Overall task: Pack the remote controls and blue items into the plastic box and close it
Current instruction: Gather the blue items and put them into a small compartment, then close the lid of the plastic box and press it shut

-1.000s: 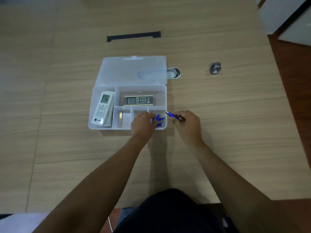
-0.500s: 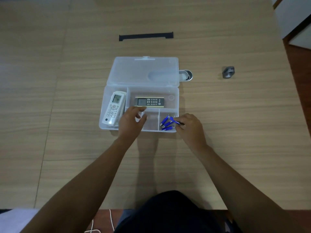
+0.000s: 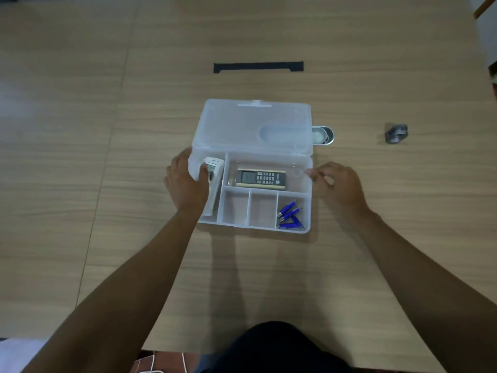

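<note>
A clear plastic box (image 3: 308, 211) lies on the wooden table with its lid (image 3: 242, 127) folded flat behind it. A white remote (image 3: 213, 184) rests in the left compartment, half hidden under my left hand (image 3: 185, 184). That hand lies over the box's left wall, fingers curled down onto the remote. In the long rear compartment lies a dark remote with a gold edge (image 3: 261, 179). Several blue items (image 3: 290, 215) sit in the front right compartment. My right hand (image 3: 336, 184) holds nothing, its fingertips at the box's right rear corner.
A small round metal tin (image 3: 324, 135) pokes out from behind the lid's right end. Further right lies a dark grey object (image 3: 396, 133). A black strip (image 3: 258, 68) sits beyond the box. White furniture stands past the table's far right corner.
My right hand let go of the last blue item and rose to the box's right rear corner. My left hand left the front compartments and went to the left wall.
</note>
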